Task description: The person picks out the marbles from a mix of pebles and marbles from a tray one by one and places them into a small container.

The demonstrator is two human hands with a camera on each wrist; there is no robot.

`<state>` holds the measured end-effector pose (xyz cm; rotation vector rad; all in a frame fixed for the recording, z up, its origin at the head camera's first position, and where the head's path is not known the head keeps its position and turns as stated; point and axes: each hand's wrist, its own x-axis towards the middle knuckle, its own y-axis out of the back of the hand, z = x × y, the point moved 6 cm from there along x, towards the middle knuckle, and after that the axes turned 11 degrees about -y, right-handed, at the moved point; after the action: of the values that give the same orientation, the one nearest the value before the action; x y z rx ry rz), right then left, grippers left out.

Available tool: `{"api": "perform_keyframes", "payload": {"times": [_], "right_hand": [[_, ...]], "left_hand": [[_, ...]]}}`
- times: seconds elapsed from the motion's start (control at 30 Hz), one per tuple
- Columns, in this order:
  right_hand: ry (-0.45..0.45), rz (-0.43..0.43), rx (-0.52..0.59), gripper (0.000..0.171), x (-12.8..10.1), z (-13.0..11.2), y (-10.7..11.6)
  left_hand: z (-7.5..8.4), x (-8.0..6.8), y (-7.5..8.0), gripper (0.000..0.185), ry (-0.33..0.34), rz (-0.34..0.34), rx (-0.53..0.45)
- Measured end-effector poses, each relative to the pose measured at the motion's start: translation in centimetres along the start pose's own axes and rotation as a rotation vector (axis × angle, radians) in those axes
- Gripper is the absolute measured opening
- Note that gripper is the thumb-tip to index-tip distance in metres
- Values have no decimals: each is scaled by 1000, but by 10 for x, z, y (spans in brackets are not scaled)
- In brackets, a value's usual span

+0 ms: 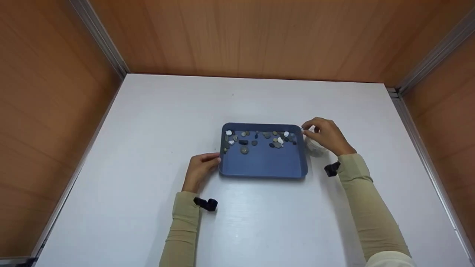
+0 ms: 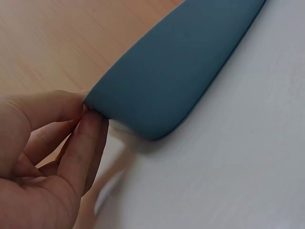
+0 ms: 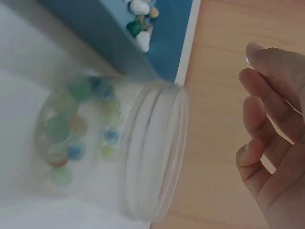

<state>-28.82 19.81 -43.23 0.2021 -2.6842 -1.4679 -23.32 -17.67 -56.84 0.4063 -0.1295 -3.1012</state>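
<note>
From the head camera I see a blue tray (image 1: 264,163) sitting mid-table on the white table (image 1: 148,122), with small pebbles (image 1: 259,139) scattered along its far side. My left hand (image 1: 198,170) rests at the tray's near-left corner, the forearm coming in from the near edge, the fingers curled against the rim. My right hand (image 1: 326,135) hovers at the tray's far-right corner, wrist bent, fingers arched over a clear jar (image 1: 314,147) that stands just beside the tray's right wall. From here I cannot tell whether those fingers touch the jar.

On the left wrist camera, the left hand (image 2: 43,157) pinches the tray (image 2: 176,71) at its rounded corner: thumb above, fingertips (image 2: 90,126) below the rim, the corner lifted a little off the table with shadow under it. The grip is narrow, closed on the rim only.

On the right wrist camera, the right hand (image 3: 274,129) is loosely spread, fingers gently bent and apart, holding nothing. The jar (image 3: 114,157) sits well clear of the fingers in this view, blurred, with coloured marbles (image 3: 71,138) inside. Beyond it the tray (image 3: 143,47) wall shows, with white and green pebbles (image 3: 139,19) against it.
</note>
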Motion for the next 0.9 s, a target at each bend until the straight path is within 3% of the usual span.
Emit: {"api": "perform_keyframes", "payload": {"times": [0.37, 0.9], "right_hand": [[-39, 28, -19, 17, -15, 31, 12], [-97, 84, -36, 17, -27, 54, 30]], "left_hand": [[-1, 1, 0, 27, -6, -2, 21], [0, -1, 0, 27, -18, 5, -17]]}}
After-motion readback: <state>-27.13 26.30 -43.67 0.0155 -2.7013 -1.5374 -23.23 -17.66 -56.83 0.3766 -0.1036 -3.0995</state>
